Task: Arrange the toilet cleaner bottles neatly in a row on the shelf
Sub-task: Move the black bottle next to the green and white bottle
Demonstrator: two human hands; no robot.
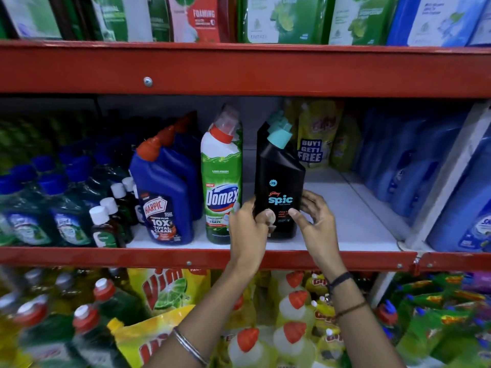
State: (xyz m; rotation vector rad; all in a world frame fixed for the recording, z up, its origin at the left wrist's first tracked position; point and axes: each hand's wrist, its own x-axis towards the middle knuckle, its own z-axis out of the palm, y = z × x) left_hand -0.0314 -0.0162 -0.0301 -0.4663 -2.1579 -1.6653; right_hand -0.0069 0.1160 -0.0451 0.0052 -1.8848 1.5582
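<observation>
Red store shelf (239, 257), front edge: both hands clamp the black Spic bottle (279, 179), left hand (248, 225) and right hand (317, 220) fingers wrapped low. Risk: nudging sideways tips the Domex bottle (221, 181) just beside it.

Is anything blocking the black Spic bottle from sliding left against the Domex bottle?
Nothing but the left hand, whose fingers sit in the narrow gap between the Spic bottle and the Domex bottle.
</observation>
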